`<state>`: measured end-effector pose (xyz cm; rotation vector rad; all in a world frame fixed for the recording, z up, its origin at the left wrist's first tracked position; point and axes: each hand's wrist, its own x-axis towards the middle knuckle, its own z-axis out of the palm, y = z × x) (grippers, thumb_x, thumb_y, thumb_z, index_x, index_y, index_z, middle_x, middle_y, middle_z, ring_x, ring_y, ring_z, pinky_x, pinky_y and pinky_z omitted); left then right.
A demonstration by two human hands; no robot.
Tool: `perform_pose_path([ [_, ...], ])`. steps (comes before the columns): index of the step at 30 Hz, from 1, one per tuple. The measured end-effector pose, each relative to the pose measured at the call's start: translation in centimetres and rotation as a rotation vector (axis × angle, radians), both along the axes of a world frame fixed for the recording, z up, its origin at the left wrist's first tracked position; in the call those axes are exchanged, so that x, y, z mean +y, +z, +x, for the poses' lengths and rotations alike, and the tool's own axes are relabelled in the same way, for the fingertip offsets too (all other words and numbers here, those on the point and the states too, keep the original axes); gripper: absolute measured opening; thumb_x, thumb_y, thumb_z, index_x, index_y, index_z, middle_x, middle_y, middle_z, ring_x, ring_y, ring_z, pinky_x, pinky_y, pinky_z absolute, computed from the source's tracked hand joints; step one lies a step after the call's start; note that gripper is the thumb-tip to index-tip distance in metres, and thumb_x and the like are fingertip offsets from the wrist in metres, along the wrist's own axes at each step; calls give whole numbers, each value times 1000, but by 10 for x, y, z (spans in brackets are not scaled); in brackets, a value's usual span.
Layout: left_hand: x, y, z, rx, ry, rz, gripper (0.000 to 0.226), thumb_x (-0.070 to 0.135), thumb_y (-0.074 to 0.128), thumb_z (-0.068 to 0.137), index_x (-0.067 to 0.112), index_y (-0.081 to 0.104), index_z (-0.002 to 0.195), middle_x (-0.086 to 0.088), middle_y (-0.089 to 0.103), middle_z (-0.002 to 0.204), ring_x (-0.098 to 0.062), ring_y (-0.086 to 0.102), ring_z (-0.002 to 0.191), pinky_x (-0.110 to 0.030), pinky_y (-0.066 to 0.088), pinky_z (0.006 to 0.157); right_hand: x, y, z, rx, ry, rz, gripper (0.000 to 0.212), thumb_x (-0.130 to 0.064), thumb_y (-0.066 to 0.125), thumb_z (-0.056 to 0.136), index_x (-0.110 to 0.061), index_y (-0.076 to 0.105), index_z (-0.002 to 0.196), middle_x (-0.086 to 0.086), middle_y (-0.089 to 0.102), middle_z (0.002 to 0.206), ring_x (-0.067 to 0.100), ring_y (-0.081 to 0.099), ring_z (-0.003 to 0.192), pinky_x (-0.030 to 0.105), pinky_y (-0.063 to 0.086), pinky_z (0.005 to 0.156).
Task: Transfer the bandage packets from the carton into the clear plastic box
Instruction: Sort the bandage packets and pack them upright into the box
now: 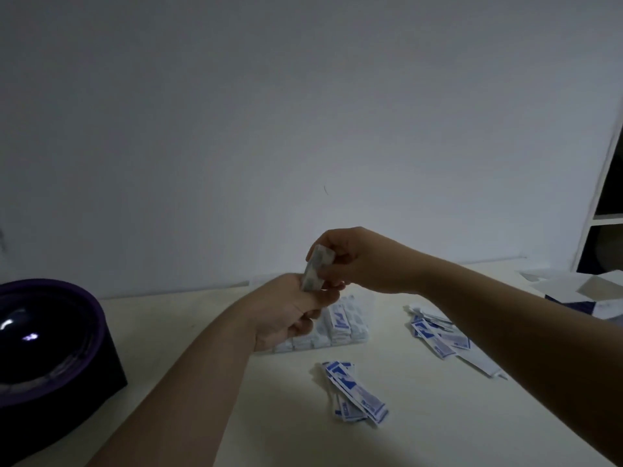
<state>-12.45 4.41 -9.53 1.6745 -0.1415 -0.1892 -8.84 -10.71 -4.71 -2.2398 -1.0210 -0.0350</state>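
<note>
Presently a stack of bandage packets (pixel 317 269) stands pinched between both hands: right hand (pixel 357 261) closed on it at 12 o'clock, left hand (pixel 290 308) closed at 6. Packets pale, edges showing, blurred.

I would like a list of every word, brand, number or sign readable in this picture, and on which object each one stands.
No text can be read.
Near pile of bandage packets: blue print, too blurred to read.
Right pile of packets: blue print, too blurred.
Packets in the clear plastic box: blue marks, illegible.
Stack held by the left hand and right hand: no print visible.
Carton: no lettering visible.
</note>
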Motion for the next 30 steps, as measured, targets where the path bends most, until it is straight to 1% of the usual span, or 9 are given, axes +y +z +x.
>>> perform_pose_path([
  [3,12,16,15,-18,61,49,7,6,62,88,12,59,91,3,44,64,-7,37,54,-16,36,44,20,10,13,-102,-27,19,21,-2,54,86,-19,61,98,-4,64,87,12,62,75,24,53,68],
  [6,21,25,28,-9,63,105,22,12,62,89,10,57,111,1,59,83,-11,57,72,-22,51,66,29,14,36,-67,-64,40,21,1,51,87,-17,59,93,-2,64,82,9,62,68,19,52,62],
  [8,35,23,41,-28,109,324,38,20,61,90,10,51,125,-2,63,103,-15,63,92,-26,53,78,30,13,57,-1,-124,33,17,0,52,89,-14,59,94,-1,64,78,9,62,66,16,52,58],
  [10,49,17,52,-71,215,527,37,15,55,93,10,50,129,-3,62,106,-17,64,95,-30,55,81,28,7,76,108,-174,-3,15,1,53,88,-11,60,95,2,63,76,11,61,64,15,52,56],
  [15,48,4,72,30,229,697,24,0,35,95,9,57,99,-7,62,97,-16,64,77,-25,54,71,40,-11,108,371,-174,-267,16,3,54,88,-9,58,98,11,64,86,15,63,68,22,57,67],
  [18,42,2,84,66,150,767,28,1,34,96,11,60,101,-8,67,105,-14,63,77,-19,51,65,51,-21,119,472,-152,-420,18,4,54,88,-6,56,102,13,63,84,16,62,68,28,56,75],
  [21,40,-1,96,86,29,927,27,7,44,93,13,68,103,-7,67,112,-21,65,91,-27,53,73,60,-27,123,557,-125,-538,22,8,51,89,-4,54,107,10,58,76,14,58,64,21,55,63],
  [26,38,-10,109,69,-115,1240,31,24,47,94,13,66,116,-6,64,118,-20,57,89,-29,45,77,72,-39,126,484,-150,-708,35,7,54,87,1,54,121,8,55,76,12,54,60,16,50,51],
  [30,38,-14,113,52,-143,1335,31,25,45,96,9,65,114,-8,62,113,-20,52,86,-28,41,76,81,-50,126,299,-178,-820,33,-1,57,88,1,56,121,8,57,77,14,57,62,15,48,51],
])
